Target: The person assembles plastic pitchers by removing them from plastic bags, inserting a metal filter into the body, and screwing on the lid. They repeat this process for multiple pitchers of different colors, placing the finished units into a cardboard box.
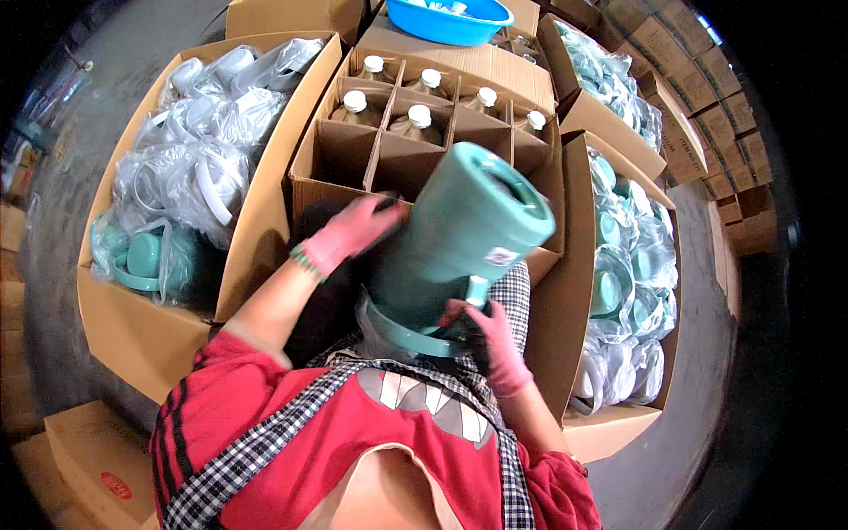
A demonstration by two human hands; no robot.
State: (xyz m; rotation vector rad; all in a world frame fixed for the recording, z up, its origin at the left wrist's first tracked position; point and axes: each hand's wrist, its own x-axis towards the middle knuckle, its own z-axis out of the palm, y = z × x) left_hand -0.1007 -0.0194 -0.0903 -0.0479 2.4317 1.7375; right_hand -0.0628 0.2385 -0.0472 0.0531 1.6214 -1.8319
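The green jug (473, 216) is held tilted above the lap, its recessed end raised toward the upper right and its banded lower end set near the checked apron (508, 287). By the right hand (495, 344) a narrow grip is kept at the lower end, beside a pale green projection (477, 291), presumably because purchase is offered there while the weight is borne by the lap. The left hand (353, 231) is placed at the opposite flank with fingers bent, apparently as a guide; whether contact is made cannot be told, since the fingertips are dark and blurred. The surrounding cartons seem to be arranged for short reaches: plastic-wrapped parts are stored in the left carton (274, 168) and in the right carton (552, 309), and white-capped bottles (420, 128) are kept apart by the dividers of the middle carton (349, 141). Sideways movement is bounded by the long walls of the outer cartons; forward, the raised end is overlapped in view with the middle carton's near edge, so that clearance there cannot be judged. The freest room is judged to lie upward, with the blue basin (450, 31) set well beyond
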